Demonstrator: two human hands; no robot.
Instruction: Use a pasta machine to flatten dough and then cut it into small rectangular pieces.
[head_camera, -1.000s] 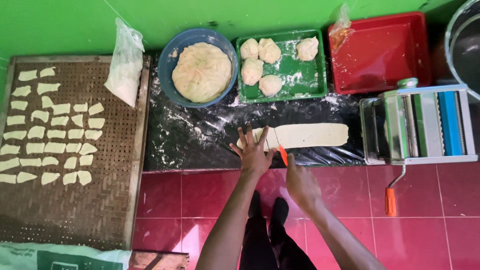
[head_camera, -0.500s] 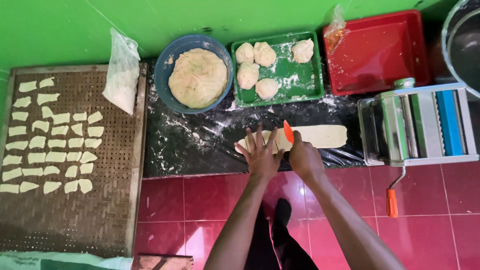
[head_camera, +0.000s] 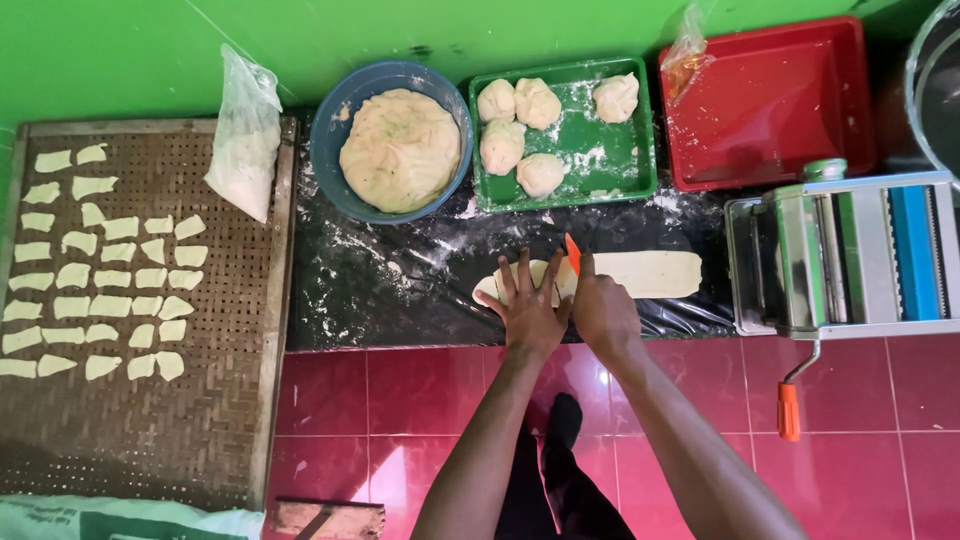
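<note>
A black plastic sheet (head_camera: 400, 285) covers the floor, and on it lies a long flat strip of dough (head_camera: 640, 275). The left hand (head_camera: 530, 310) presses flat on the strip's left end with fingers spread. The right hand (head_camera: 603, 312) grips a small orange cutter (head_camera: 572, 254), its blade on the dough.

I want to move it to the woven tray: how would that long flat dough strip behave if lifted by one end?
The dough strip looks thin and soft, so it would probably droop and stretch. Flour dusts the black sheet, so it likely lifts without sticking. The left hand pins one end.
</note>
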